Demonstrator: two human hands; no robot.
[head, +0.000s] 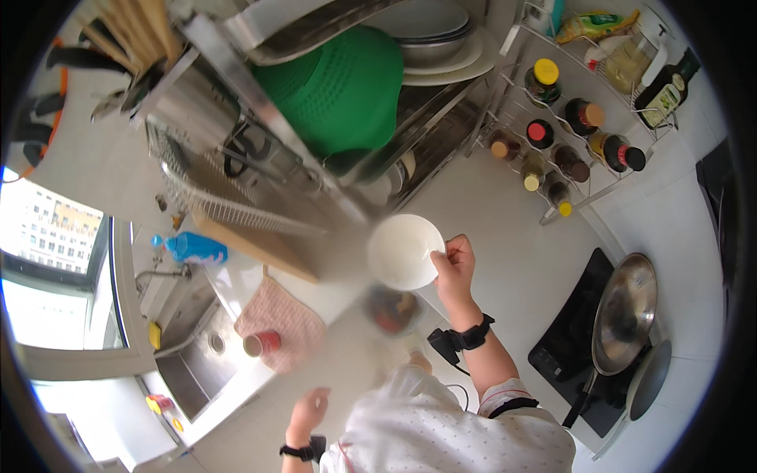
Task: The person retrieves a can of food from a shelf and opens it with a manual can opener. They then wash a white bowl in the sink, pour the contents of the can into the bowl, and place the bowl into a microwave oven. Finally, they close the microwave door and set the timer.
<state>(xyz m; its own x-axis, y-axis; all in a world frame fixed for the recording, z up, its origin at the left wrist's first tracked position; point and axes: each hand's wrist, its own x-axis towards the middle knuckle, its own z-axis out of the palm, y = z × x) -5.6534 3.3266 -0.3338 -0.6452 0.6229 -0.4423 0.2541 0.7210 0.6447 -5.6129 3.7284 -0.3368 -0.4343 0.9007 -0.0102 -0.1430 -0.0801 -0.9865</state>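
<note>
A round white bowl point(402, 251) is in my right hand point(456, 266), held by its rim with the thumb over the inner edge. The bowl is over the counter corner, near the foot of the metal dish rack point(269, 115). My left hand point(310, 408) hangs low beside my body, holding nothing, its fingers loosely curled and apart. Nearest to it, a red cup or can point(262, 343) lies on a pink cloth point(284, 313) at the counter edge. I wear a dark band on each wrist.
A green plastic colander point(349, 94) and stacked plates point(449, 65) fill the rack. Sauce bottles stand in a wire shelf point(582, 189). A steel wok point(625, 313) sits on the black cooktop point(562, 349). Left are a sink point(189, 378), a blue soap bottle point(198, 247) and a wooden board point(260, 248).
</note>
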